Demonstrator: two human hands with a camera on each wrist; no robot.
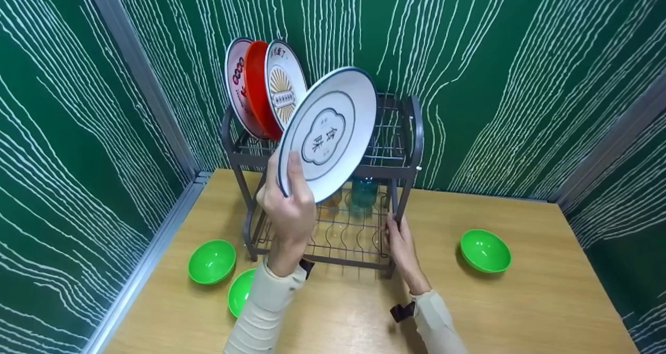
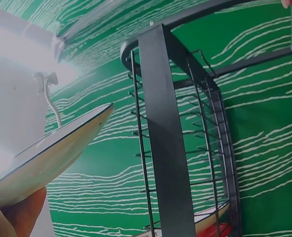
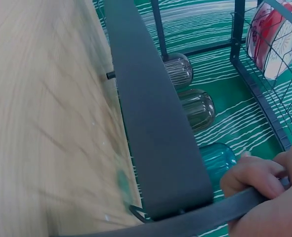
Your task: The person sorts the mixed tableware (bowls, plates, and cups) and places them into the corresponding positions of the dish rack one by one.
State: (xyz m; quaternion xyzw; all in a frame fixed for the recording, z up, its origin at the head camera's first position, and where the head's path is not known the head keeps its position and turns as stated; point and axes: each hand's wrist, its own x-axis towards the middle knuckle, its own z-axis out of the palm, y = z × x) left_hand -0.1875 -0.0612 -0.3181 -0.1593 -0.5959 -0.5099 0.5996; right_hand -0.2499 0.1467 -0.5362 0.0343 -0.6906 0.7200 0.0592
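Note:
My left hand (image 1: 287, 203) pinches the lower left rim of a white plate (image 1: 343, 130) with a dark blue edge and a central emblem. The plate is tilted in front of the top shelf of a dark grey two-tier dish rack (image 1: 395, 173). In the left wrist view, the plate's pale underside (image 2: 52, 163) rests against the fingers. My right hand (image 1: 401, 244) grips the right front post of the rack low down; in the right wrist view its fingers (image 3: 252, 175) curl round the bar. On the top shelf's left stand a pink-and-white plate (image 1: 235, 91), a red plate (image 1: 256, 93) and a white plate with a gold pattern (image 1: 291, 78).
A teal glass (image 1: 364, 192) and two other glasses, one clear (image 3: 180, 71) and one brownish (image 3: 197, 109), stand on the lower shelf. Green bowls sit on the wooden table (image 1: 541, 291): one at right (image 1: 485, 251), two at left (image 1: 212, 262). Green patterned walls surround the table.

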